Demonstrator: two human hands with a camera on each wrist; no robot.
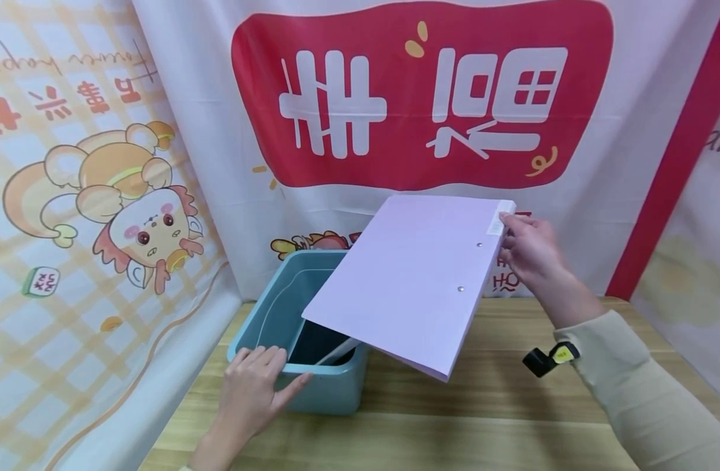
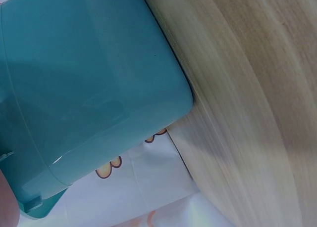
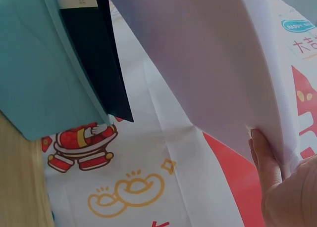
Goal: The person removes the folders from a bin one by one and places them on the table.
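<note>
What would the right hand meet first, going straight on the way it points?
Past the lilac folder it pinches, the right hand would probably meet the printed cloth behind; depth is unclear.

on my feed the right sleeve [image 1: 648, 386] is long and pale beige, plain cloth with a few soft creases, and it widens from the wrist toward the elbow. at its cuff [image 1: 585, 327] i see a black strap [image 1: 537, 363], its blunt end jutting out past the fabric. a small yellow-green tag [image 1: 564, 354] sits on the strap, with dark marks that are too small for me to read. of the left sleeve [image 1: 186, 468] i get just a pale sliver at the bottom edge of the head view. the left hand [image 1: 251, 386] and the right hand [image 1: 531, 245] are both bare.
</note>
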